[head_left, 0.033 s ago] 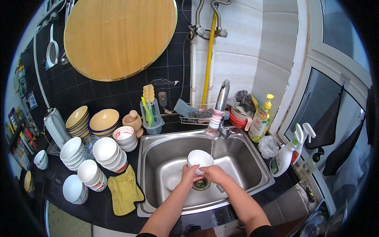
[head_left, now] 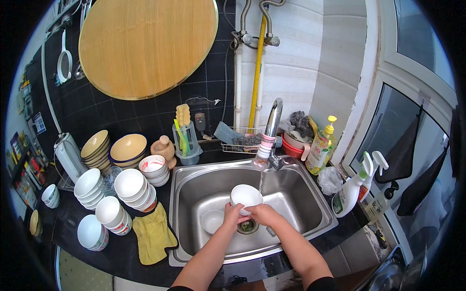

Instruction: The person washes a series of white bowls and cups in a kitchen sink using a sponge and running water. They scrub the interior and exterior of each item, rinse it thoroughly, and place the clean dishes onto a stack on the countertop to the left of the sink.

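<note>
Between my two hands a white bowl (head_left: 246, 195) is held over the steel sink (head_left: 194, 186), its mouth tilted up. My left hand (head_left: 234, 214) is closed on its near left side, thumb at the rim. On the near right side my right hand (head_left: 262, 214) grips it too, and the fingers beneath are partly hidden. Water runs from the faucet (head_left: 273, 121) in a thin stream just at the bowl's right edge. Another white bowl (head_left: 212, 221) sits on the sink floor, left of the drain (head_left: 248, 226).
Left of the sink stand several stacks of white bowls (head_left: 130, 184), cream bowls (head_left: 128, 146) and a yellow cloth (head_left: 154, 236). Behind it are a utensil holder (head_left: 188, 145) and a wire rack (head_left: 238, 140). A soap bottle (head_left: 321, 149) and spray bottles (head_left: 350, 191) line the right side.
</note>
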